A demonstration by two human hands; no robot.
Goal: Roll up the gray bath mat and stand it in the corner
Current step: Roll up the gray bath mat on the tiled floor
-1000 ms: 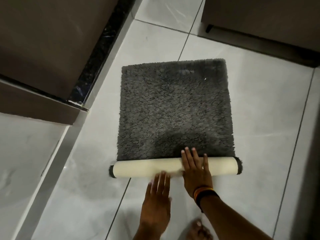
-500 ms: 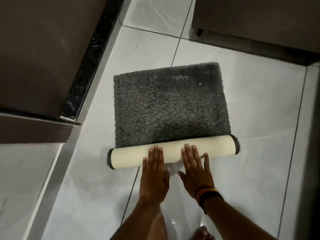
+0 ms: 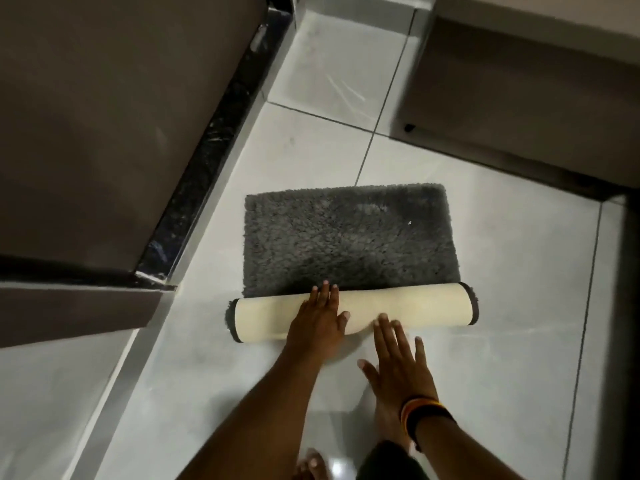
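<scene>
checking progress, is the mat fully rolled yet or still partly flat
Partly rolled. The mat has a cream-backed roll at its near edge, under the left hand; gray pile beyond it lies flat on the floor.

Left hand flat on half-rolled mat

Gray shaggy bath mat, cream backing; wristband seemingly black, orange, yellow.

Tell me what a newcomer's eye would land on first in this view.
First, the gray bath mat in the middle of the pale tiled floor, its near end wound into a cream-backed roll. Next, the two bare hands at that roll: the left hand lies flat on top of it, while the right hand sits just behind it, fingertips at its near edge, with a striped wristband on that wrist.
</scene>
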